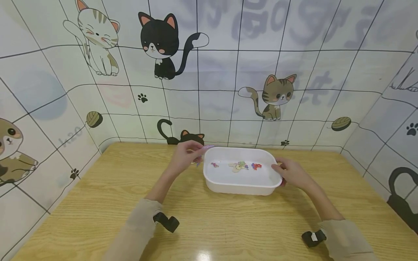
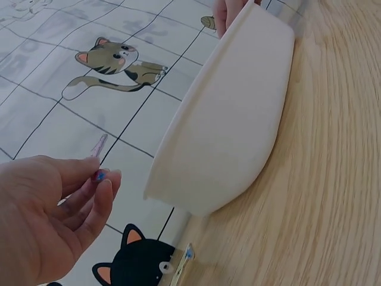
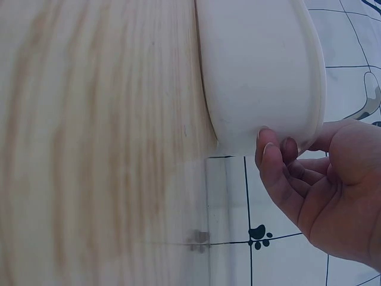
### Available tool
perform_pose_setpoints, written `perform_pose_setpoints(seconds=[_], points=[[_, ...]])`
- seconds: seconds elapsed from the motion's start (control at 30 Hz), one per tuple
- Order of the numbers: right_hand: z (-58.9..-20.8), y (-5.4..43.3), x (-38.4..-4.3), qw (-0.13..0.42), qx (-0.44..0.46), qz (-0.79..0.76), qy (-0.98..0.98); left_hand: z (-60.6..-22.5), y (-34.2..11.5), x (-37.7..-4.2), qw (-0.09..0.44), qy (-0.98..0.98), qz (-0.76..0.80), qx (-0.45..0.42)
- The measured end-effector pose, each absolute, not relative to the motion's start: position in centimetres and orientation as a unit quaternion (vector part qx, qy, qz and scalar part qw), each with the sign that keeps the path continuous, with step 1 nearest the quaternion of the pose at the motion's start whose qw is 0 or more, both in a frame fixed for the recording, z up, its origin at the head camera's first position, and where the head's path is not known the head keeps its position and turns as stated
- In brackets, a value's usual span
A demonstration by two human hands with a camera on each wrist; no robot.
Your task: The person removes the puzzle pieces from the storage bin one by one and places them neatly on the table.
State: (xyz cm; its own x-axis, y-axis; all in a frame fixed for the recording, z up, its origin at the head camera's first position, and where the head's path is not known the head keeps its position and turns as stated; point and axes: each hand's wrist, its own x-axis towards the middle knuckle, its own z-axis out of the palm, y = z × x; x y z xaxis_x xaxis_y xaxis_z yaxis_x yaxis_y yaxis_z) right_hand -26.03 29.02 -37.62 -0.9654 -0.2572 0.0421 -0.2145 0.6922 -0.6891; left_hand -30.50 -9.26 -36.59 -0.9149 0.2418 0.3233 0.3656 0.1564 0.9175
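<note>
A white plastic basin [image 1: 240, 177] stands on the wooden table, with several small colourful hair clips [image 1: 240, 166] lying on its floor. My left hand [image 1: 187, 156] is at the basin's left rim, pinching a small pink-purple hair clip [image 2: 100, 145] between thumb and fingers; a blue spot shows by the fingertips. Beneath that hand, a yellowish clip with a blue bit [image 2: 183, 265] lies on the table. At the other end, my right hand [image 1: 292, 173] grips the basin's right rim, thumb over the edge and fingers curled below it against the outer wall [image 3: 256, 77].
The wooden table [image 1: 196, 217] reaches back to a cloth wall [image 1: 218, 72] printed with cartoon cats and grid lines, which also closes in both sides. Each forearm carries a black strap mount [image 1: 166, 222] near the sleeve cuff.
</note>
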Motion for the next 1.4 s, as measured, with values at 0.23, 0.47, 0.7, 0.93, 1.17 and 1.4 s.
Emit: perform_pose_setpoints(seconds=[0.23, 0.47, 0.7, 0.93, 1.17, 1.4], points=[[-37.7, 28.9, -26.0, 0.032, -0.125, -0.367, 0.921, -37.1, -11.0, -30.8, 0.038, -0.77, -0.62, -0.143], [-37.5, 28.7, -25.8, 0.033, -0.125, -0.367, 0.921, -38.0, -12.7, -31.3, 0.029, -0.785, -0.609, -0.109], [-37.5, 28.8, -26.0, 0.035, -0.123, -0.367, 0.921, -38.8, -14.7, -31.7, 0.023, -0.795, -0.601, -0.077], [-37.6, 28.8, -26.1, 0.036, -0.122, -0.366, 0.922, -39.7, -16.4, -32.3, 0.019, -0.8, -0.599, -0.029], [-37.6, 28.9, -26.2, 0.035, -0.123, -0.365, 0.922, -40.3, -17.8, -32.7, 0.015, -0.808, -0.589, -0.005], [-37.6, 28.9, -26.1, 0.033, -0.127, -0.367, 0.921, -40.9, -18.6, -32.9, 0.008, -0.824, -0.566, 0.024]])
